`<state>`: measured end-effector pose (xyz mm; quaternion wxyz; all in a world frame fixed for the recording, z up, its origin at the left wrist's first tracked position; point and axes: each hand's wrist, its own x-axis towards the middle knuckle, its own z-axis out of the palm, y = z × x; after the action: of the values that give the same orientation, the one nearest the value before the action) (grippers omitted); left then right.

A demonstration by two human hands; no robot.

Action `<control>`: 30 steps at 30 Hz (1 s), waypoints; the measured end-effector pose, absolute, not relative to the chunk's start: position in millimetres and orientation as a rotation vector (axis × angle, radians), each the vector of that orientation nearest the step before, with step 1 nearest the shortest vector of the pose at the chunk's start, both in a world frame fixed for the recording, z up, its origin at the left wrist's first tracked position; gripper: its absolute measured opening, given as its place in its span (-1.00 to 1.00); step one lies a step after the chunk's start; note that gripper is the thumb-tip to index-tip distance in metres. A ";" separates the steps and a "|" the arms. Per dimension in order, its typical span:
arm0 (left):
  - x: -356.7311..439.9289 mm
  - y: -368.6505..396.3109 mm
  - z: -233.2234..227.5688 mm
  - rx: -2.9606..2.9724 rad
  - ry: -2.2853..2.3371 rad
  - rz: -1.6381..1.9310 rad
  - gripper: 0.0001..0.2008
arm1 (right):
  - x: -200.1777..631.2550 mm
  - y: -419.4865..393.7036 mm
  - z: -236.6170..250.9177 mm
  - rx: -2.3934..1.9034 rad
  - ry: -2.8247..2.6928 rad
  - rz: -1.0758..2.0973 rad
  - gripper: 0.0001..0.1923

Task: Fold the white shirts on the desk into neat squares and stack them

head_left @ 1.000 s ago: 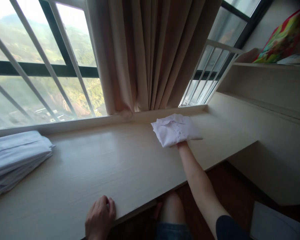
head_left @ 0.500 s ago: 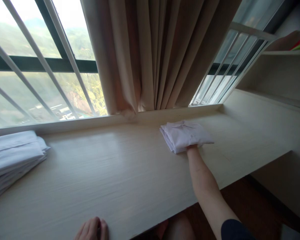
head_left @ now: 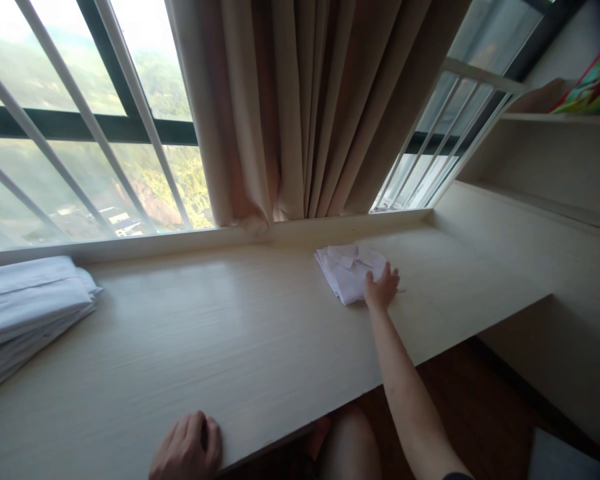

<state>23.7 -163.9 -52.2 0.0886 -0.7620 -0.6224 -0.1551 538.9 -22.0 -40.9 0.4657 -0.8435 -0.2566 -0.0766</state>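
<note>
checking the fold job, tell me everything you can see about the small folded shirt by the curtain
The small folded shirt is pale, white to faintly pink, thin woven cloth by its look, folded into a compact rectangle with the collar facing up. Layered edges show along its near left side. It lies flat on the light wooden desk, close to the window ledge and just in front of the beige curtain, not touching it. The right hand rests open on its near right corner.

Daylight floods through the window (head_left: 80, 120), overexposed at top (sky washed white); table (head_left: 205, 333) softly lit, room dim, edges bowed.
</note>
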 end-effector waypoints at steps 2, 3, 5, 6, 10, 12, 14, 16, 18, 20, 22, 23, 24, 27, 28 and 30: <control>22.6 -164.4 -52.5 -2.283 -1.832 -0.459 -0.72 | 514.9 -8.2 -43.0 -2.384 -0.866 -0.168 -0.22; 21.9 -164.6 -53.1 -2.283 -1.826 -0.461 -0.72 | 504.7 -2.3 -46.4 -2.486 -0.936 -0.124 -0.21; 20.4 -164.7 -55.0 -2.275 -1.821 -0.466 -0.72 | 490.7 5.0 -56.6 -2.619 -1.015 -0.051 -0.21; 19.6 -164.6 -56.2 -2.272 -1.817 -0.469 -0.72 | 487.4 6.6 -62.1 -2.661 -1.035 -0.031 -0.22; 16.8 -164.0 -60.4 -2.284 -1.791 -0.477 -0.74 | 492.4 6.2 -70.7 -2.717 -1.036 0.049 -0.22; 16.3 -163.9 -60.8 -2.277 -1.785 -0.478 -0.75 | 497.8 3.6 -64.5 -2.700 -1.053 0.150 -0.23; 16.6 -164.1 -59.8 -2.269 -1.782 -0.483 -0.76 | 497.1 -2.9 -56.1 -2.655 -1.069 0.160 -0.27; 17.5 -164.5 -57.8 -2.261 -1.785 -0.487 -0.77 | 484.7 -15.5 -51.5 -2.569 -1.083 0.010 -0.32; 18.5 -165.3 -55.6 -2.246 -1.798 -0.480 -0.78 | 458.5 -35.3 -53.7 -2.414 -1.126 -0.173 -0.37; 19.2 -166.5 -53.6 -2.242 -1.812 -0.463 -0.78 | 420.5 -61.7 -61.5 -2.203 -1.227 -0.226 -0.43; 19.6 -168.2 -51.7 -2.246 -1.831 -0.439 -0.78 | 377.1 -92.4 -71.2 -1.973 -1.359 -0.149 -0.49; 19.8 -169.1 -50.8 -2.250 -1.841 -0.424 -0.78 | 356.0 -108.0 -75.7 -1.869 -1.416 -0.086 -0.52; 20.0 -170.1 -50.0 -2.252 -1.853 -0.409 -0.78 | 336.6 -123.2 -79.7 -1.787 -1.463 -0.030 -0.54; 20.7 -172.4 -47.7 -2.261 -1.879 -0.386 -0.78 | 294.2 -160.6 -89.2 -1.686 -1.490 0.051 -0.57; 20.9 -172.9 -47.1 -2.266 -1.886 -0.385 -0.77 | 286.0 -169.4 -91.7 -1.687 -1.485 0.058 -0.57; 21.2 -173.8 -46.2 -2.277 -1.903 -0.387 -0.77 | 277.0 -181.1 -95.7 -1.707 -1.491 0.051 -0.57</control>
<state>21.2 -173.8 -46.2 0.0743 -0.7588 -0.6341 -0.1289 277.0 -181.1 -95.7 0.4235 -0.6821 -0.5959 0.0205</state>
